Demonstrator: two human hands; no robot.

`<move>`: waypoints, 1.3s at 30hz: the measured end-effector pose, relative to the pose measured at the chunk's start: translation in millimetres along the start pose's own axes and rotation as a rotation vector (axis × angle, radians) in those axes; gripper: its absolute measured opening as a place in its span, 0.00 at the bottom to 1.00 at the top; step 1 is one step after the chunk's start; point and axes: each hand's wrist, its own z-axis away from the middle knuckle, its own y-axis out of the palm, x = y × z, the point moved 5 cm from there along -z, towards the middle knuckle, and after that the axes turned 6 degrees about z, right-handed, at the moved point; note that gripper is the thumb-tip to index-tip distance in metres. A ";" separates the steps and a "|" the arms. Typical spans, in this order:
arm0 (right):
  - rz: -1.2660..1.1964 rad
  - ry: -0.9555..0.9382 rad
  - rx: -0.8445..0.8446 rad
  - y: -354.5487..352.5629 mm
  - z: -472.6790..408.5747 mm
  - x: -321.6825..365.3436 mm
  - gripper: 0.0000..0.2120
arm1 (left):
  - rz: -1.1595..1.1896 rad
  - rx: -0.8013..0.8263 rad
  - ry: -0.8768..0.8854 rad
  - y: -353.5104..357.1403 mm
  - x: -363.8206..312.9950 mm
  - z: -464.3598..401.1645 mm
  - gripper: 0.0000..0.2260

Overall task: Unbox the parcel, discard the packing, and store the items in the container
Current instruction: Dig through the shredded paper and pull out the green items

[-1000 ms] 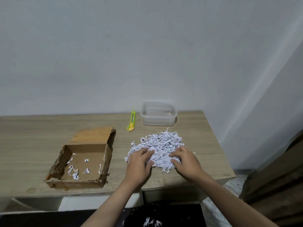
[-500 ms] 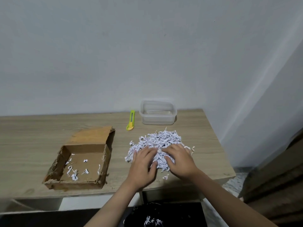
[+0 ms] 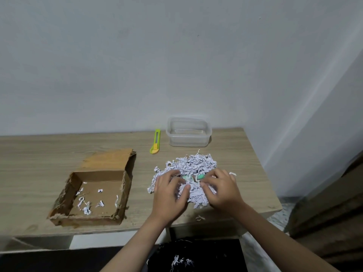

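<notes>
Both hands (image 3: pixel 196 191) rest in shredded paper (image 3: pixel 193 165) around green items (image 3: pixel 200 176); cardboard box (image 3: pixel 94 193) left.

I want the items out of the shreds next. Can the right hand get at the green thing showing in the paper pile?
Probably yes. The green item lies exposed on the shredded paper, just beyond the right hand fingertips. Only loose shreds surround it, and the left hand sits off to the side.

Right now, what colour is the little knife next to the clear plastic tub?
The small plastic utility knife is bright yellow-green, seen in the head view.
</notes>
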 end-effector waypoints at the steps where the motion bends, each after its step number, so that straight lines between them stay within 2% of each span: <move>1: -0.003 0.002 -0.035 -2.5 -4.3 1.9 0.10 | 0.000 0.001 0.018 2.2 -2.7 -1.8 0.11; 3: -0.002 -0.006 -0.047 -3.6 -13.8 6.2 0.08 | -0.026 0.046 0.023 9.7 -3.0 -3.1 0.13; 6: 0.032 -0.023 0.024 -0.1 -25.7 13.0 0.08 | -0.054 0.106 -0.059 17.5 3.9 -0.2 0.15; 11: 0.106 0.003 0.174 5.2 -37.4 15.5 0.08 | -0.081 0.133 -0.077 16.3 15.4 8.9 0.11; 15: 0.177 0.031 0.246 6.3 -44.6 11.6 0.10 | -0.074 0.144 -0.094 14.9 18.7 9.4 0.12; 17: 0.212 0.038 0.242 3.1 -47.1 10.1 0.10 | -0.060 0.130 -0.123 12.9 17.5 6.7 0.12; 20: 0.231 0.003 0.146 -5.3 -48.4 12.8 0.09 | -0.021 0.084 -0.150 8.7 14.6 1.8 0.08; 24: 0.176 -0.063 0.085 -8.6 -47.8 26.7 0.06 | -0.058 0.088 -0.131 7.5 12.0 -3.1 0.18; 29: 0.044 -0.193 0.306 9.2 -49.1 38.4 0.09 | -0.189 0.214 -0.143 13.8 19.8 -3.9 0.28; 34: -0.157 -0.003 0.345 17.3 -49.4 16.9 0.07 | -0.289 0.326 -0.195 16.0 28.0 -0.4 0.33; 39: -0.484 0.306 0.194 0.0 -47.9 0.2 0.07 | -0.281 0.331 -0.205 17.5 30.5 1.7 0.32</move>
